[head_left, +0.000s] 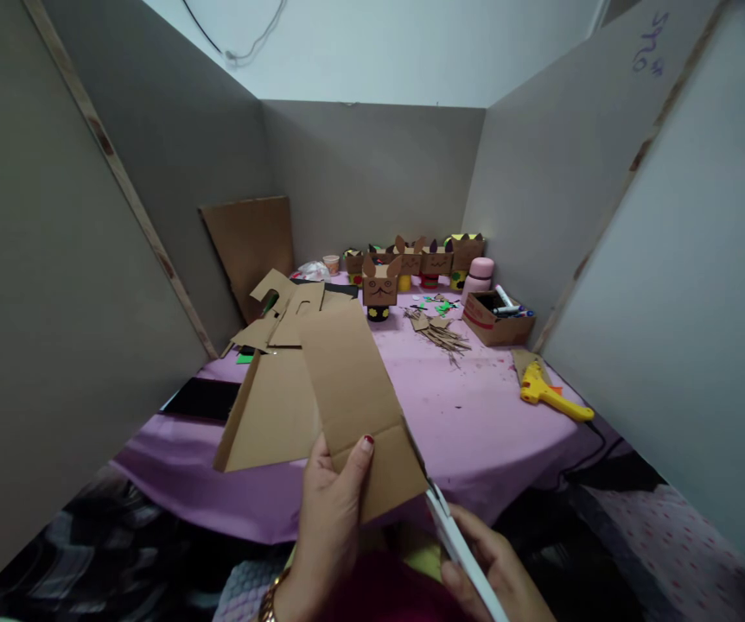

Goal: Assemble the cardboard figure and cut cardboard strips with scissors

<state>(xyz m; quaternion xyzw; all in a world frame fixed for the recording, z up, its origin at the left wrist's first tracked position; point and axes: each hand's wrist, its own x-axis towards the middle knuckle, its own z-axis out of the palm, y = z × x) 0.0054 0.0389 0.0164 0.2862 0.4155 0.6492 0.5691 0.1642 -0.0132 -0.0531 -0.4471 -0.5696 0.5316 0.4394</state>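
My left hand [337,492] grips a brown cardboard piece [353,380], thumb on top and the other fingers underneath. The piece is held up over the table's front edge, with a crease across its lower part. In my right hand [493,561] is a long white cutter [463,553]. Its dark tip end lies against the piece's lower right edge; whether it cuts into the board I cannot tell. Behind the held piece, a larger folded cardboard sheet [275,410] lies on the table.
Cardboard scraps [295,315] and a black flat object [200,400] lie left. A cardboard animal figure [379,289] stands mid-table, several more behind. At right are twig-like strips [441,333], a box of markers [499,326], a pink bottle [478,278] and a yellow glue gun [550,394].
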